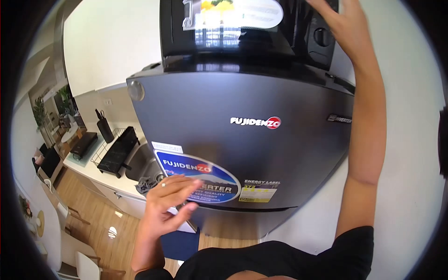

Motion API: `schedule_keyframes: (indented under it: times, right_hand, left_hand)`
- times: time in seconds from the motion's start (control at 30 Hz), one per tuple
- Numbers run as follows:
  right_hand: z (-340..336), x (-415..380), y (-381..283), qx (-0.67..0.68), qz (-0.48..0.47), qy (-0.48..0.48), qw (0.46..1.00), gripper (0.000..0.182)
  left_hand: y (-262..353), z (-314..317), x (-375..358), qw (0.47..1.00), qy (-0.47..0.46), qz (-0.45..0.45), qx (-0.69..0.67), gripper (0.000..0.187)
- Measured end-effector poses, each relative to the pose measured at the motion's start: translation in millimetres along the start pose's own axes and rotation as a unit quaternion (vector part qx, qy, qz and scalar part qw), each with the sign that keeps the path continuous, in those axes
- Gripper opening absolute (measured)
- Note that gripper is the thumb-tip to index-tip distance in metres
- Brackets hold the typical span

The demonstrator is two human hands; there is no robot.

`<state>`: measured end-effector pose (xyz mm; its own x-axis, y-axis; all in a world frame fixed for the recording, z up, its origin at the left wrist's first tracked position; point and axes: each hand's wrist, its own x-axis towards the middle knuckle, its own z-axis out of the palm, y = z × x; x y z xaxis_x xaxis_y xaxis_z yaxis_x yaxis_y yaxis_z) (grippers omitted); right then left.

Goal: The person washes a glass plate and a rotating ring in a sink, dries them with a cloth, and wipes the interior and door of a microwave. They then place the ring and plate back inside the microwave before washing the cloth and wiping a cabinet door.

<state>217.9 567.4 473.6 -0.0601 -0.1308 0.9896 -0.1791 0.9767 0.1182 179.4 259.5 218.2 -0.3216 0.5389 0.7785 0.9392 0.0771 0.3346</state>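
- Right hand (349, 25) is way up by the right side of the microwave (242, 44), near the control panel. Fingertips run out of frame, so can't tell if it's gripping anything or just touching.
- Left hand (163, 210) is loose and open, fingers a bit bent, nothing in it that I can see. It's in front of the fridge door and covers part of the big blue oval sticker (217, 170). Can't tell if it's actually touching.
- Microwave's black and shiny, sitting on top of the fridge (205, 107), with a round knob (321, 37) just below the right hand and a sticker with yellow pictures (233, 11) on its front.
- Fridge is dark grey, Fujidenzo logo up on the door, yellow energy label (256, 191) right beside the oval sticker.
- Left of the fridge there's a pale counter (84, 169) with a sink (144, 161), a grey cloth (147, 185) by its near edge, a black tray (119, 151) and a tall black holder (105, 128) behind that.
- White cabinet (112, 42) above, wood floor (100, 219) below, plus a dark blue mat (177, 245) near the fridge's foot.
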Motion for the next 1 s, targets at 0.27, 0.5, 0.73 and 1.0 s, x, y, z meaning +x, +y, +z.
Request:
schedule_keyframes:
  times: [0.27,0.5,0.73,1.0]
  right_hand:
    - [33,-204,-138,0.458,-0.022,-0.367,0.809,0.015]
    - [184,-316,-274,0.564,0.173,-0.512,0.625,0.020]
    - [330,-419,-358,0.374,0.370,-0.543,0.655,0.026]
    - [414,-517,-430,0.160,0.231,-0.631,0.723,0.057]
  left_hand:
    - [-61,-73,-123,0.956,0.160,-0.246,-0.007,0.038]
    - [-126,-180,-193,0.914,0.194,-0.356,0.022,0.038]
    - [-206,-266,-268,0.874,0.217,-0.431,-0.053,0.037]
    - [-358,-177,-325,0.825,-0.036,-0.546,-0.143,0.046]
